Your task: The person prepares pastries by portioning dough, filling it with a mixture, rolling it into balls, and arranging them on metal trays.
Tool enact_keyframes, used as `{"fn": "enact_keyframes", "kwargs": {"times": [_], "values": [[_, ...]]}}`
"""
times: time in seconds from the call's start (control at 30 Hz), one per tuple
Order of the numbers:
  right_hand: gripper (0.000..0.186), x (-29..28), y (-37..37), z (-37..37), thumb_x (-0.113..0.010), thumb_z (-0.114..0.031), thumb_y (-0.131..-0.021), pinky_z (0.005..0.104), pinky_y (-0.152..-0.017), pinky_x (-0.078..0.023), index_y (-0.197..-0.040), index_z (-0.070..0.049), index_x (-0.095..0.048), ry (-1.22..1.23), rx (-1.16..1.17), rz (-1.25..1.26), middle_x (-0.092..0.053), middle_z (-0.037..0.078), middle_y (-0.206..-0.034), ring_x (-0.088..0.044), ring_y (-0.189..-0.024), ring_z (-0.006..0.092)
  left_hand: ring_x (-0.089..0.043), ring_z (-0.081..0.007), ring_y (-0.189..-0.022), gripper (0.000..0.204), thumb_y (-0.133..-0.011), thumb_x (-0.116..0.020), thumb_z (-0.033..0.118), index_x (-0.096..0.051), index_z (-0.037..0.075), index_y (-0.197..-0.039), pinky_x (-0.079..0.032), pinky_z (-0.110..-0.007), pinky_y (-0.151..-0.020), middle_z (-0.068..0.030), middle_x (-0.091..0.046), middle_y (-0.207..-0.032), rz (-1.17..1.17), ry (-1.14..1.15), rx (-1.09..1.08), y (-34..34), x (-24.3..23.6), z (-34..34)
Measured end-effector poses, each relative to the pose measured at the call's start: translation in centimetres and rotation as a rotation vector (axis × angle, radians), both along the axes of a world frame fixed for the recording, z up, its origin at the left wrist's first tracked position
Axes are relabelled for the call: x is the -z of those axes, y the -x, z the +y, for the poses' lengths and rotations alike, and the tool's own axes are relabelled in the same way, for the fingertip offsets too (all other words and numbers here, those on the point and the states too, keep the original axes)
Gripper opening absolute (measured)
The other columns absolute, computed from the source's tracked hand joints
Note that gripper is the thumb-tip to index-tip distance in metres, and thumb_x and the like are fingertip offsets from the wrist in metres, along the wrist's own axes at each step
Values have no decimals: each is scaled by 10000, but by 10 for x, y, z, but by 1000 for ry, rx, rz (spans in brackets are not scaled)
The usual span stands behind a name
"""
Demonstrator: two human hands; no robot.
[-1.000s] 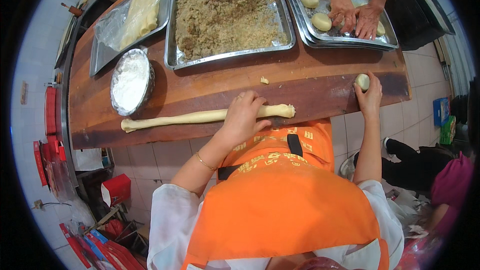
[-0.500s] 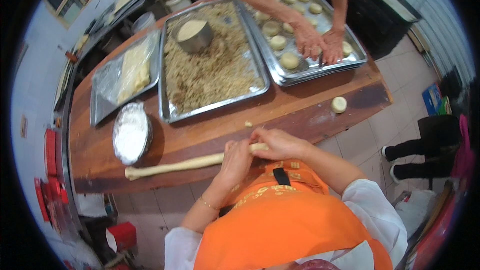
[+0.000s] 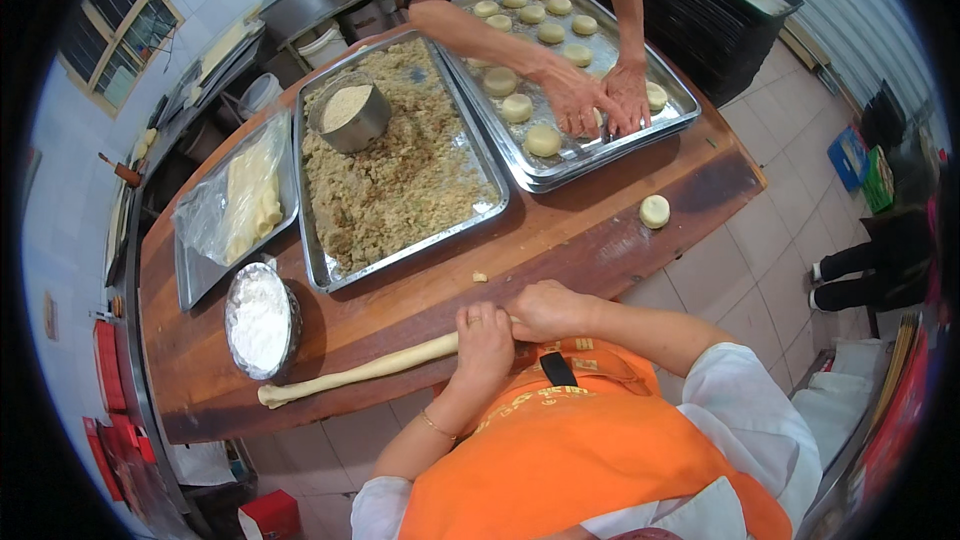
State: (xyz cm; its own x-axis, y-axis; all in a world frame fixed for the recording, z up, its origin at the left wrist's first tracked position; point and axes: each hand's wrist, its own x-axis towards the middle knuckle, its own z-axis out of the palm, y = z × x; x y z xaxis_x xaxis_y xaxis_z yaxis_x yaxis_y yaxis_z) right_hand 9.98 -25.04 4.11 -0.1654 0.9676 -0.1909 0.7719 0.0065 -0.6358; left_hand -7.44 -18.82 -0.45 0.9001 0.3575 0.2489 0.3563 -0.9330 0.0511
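Note:
A long pale dough rope (image 3: 370, 366) lies along the near edge of the wooden table (image 3: 330, 325). My left hand (image 3: 485, 342) is closed round its right-hand end. Right beside it, my right hand (image 3: 548, 311) is curled over the tip of the rope; its fingers mostly hide the dough there. Just beyond my hands lies a small dough scrap (image 3: 480, 277). One round dough piece (image 3: 655, 211) sits by itself near the table's right edge.
A flour bowl (image 3: 262, 320) stands at left, near a tray with plastic-covered dough (image 3: 250, 195). Behind are a crumbly filling tray (image 3: 400, 175) with a metal pot (image 3: 350, 118) and a tray of dough rounds (image 3: 560, 180), where a co-worker's hands (image 3: 600, 105) press.
The view has shifted, so the table and trays sit differently in the picture. My right hand now covers the rope's end, which showed between my hands before. The co-worker's hands stay at their tray.

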Motion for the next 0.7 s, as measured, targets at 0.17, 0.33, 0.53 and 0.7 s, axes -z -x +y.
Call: {"fn": "enact_keyframes", "kwargs": {"times": [0.17,0.33,0.53,0.7], "values": [[283,22,-13,-9,-589,-296,-918,362,-627,-499,-891,-24,-663,280,129,661,-670,83,-730,-624,-643,213,-519,-317,-1068,184,-826,-592,147,-593,23,-962,-342,-487,-1014,-149,-533,-1009,4,47,-15,-4,-3,0],[256,-12,-45,-20,-578,-204,-935,337,-745,-486,-1109,-24,-635,-21,288,674,-635,118,-938,-607,-841,218,-511,-399,-1107,357,-815,-654,166,-580,-31,-1103,-365,-507,-1011,-214,-530,-1148,19,309,-78,-3,-39,2],[473,-3,-24,-27,-567,-88,-859,409,-913,-456,-1328,-34,-562,-432,293,-295,-547,195,-1196,-548,-1101,323,-573,-395,-1018,382,-827,-652,-3,-610,16,-1207,-485,-456,-889,-235,-538,-1144,-316,514,-101,-31,-43,49],[507,18,-1,-30,-553,-79,-838,393,-905,-442,-1339,-8,-515,-512,265,-552,-543,137,-1113,-534,-1043,294,-586,-379,-979,243,-797,-660,-40,-681,17,-1033,-488,-453,-859,-182,-595,-995,-283,470,-109,-44,-13,61]]}}
